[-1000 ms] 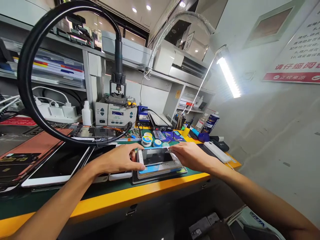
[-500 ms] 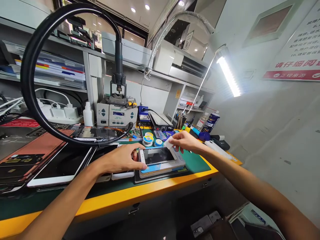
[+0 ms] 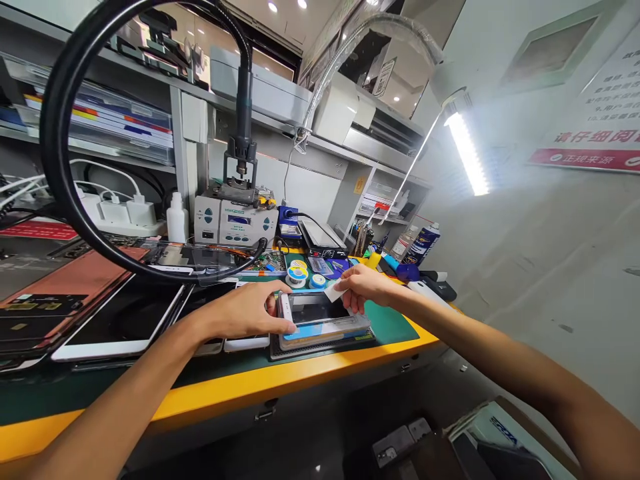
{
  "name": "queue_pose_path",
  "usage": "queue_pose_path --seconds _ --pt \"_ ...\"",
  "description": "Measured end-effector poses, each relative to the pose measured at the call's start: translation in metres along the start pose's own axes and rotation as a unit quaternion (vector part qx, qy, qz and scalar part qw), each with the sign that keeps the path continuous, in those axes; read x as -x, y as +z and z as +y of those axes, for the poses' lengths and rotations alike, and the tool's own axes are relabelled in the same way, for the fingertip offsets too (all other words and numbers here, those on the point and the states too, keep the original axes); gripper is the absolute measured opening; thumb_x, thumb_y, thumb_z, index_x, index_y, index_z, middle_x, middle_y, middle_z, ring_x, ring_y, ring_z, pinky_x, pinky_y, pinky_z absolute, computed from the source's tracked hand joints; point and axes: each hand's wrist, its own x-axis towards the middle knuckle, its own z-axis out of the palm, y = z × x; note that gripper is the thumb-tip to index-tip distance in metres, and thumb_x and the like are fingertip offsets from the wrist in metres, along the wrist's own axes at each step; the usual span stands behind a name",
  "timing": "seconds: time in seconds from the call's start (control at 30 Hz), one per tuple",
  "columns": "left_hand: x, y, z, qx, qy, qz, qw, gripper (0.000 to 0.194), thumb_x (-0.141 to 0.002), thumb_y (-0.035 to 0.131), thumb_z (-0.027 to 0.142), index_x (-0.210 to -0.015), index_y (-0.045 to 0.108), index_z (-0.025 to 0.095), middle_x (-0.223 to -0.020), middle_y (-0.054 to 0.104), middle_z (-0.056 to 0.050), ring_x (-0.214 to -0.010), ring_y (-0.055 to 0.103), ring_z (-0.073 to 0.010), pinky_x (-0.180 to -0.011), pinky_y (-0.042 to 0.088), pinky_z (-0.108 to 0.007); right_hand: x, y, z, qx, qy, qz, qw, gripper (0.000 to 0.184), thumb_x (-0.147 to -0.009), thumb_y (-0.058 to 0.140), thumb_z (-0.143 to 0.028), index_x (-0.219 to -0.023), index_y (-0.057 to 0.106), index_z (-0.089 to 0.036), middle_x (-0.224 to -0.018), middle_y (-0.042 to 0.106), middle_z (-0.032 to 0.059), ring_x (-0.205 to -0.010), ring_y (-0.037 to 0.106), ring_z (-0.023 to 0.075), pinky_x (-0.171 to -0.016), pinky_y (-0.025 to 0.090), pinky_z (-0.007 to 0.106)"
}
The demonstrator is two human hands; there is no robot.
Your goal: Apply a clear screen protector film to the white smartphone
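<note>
A white-framed smartphone [image 3: 311, 309] with a dark screen lies face up on a grey box-like block [image 3: 325, 335] with a blue strip along its front. My left hand [image 3: 243, 311] grips the phone's left end, thumb on the near edge and fingers around the far edge. Pinched in my right hand [image 3: 369, 287] is a small, thin white piece [image 3: 334, 291], like a card or folded wipe. It is over the screen's far right part; whether it touches the glass I cannot tell. Solder wire spools [image 3: 297, 273] stand just behind the phone.
Several phones and a white-framed tablet [image 3: 120, 320] lie to the left. The black hose of a hot air station [image 3: 235, 220] loops over them. A bright lamp [image 3: 466, 153] hangs at the right wall. The bench's yellow edge [image 3: 220, 387] runs in front.
My right hand has moved slightly lower with the white piece, nearer the screen. My left hand keeps its grip on the phone. The camera view has shifted a little.
</note>
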Motion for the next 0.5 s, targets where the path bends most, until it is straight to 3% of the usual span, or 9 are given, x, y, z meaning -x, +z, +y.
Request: queue_pose_path --seconds 0.17,0.33,0.5 --pt "0.000 0.000 0.000 0.001 0.004 -0.001 1.000 0.076 -0.072 0.078 0.065 -0.132 0.060 0.022 -0.085 0.068 0.003 -0.076 0.064 -0.0198 -0.065 0.046 -0.028 0.005 -0.007 -0.008 -0.004 -0.012 -0.006 1.000 0.021 -0.088 0.063 -0.016 -0.069 0.054 -0.018 -0.052 0.069 0.0043 -0.036 0.060 0.0145 -0.035 0.048 0.021" --pt "0.000 0.001 -0.003 -0.002 0.007 0.003 1.000 0.078 -0.070 0.078 0.066 -0.132 0.061 0.022 -0.085 0.068 0.002 -0.075 0.064 -0.0204 -0.064 0.045 -0.028 0.010 -0.027 0.004 0.007 -0.008 0.021 1.000 0.023 -0.086 0.066 -0.018 -0.068 0.052 -0.019 -0.049 0.067 0.0030 -0.035 0.060 0.0143 -0.034 0.047 0.020" --pt "0.000 0.001 -0.002 0.002 0.009 0.006 1.000 0.078 -0.070 0.077 0.066 -0.133 0.062 0.022 -0.084 0.069 0.002 -0.075 0.064 -0.0205 -0.065 0.046 -0.028 0.007 -0.019 0.009 0.018 -0.005 0.015 1.000 0.023 -0.087 0.065 -0.018 -0.068 0.050 -0.021 -0.051 0.068 0.0025 -0.036 0.060 0.0148 -0.033 0.046 0.021"
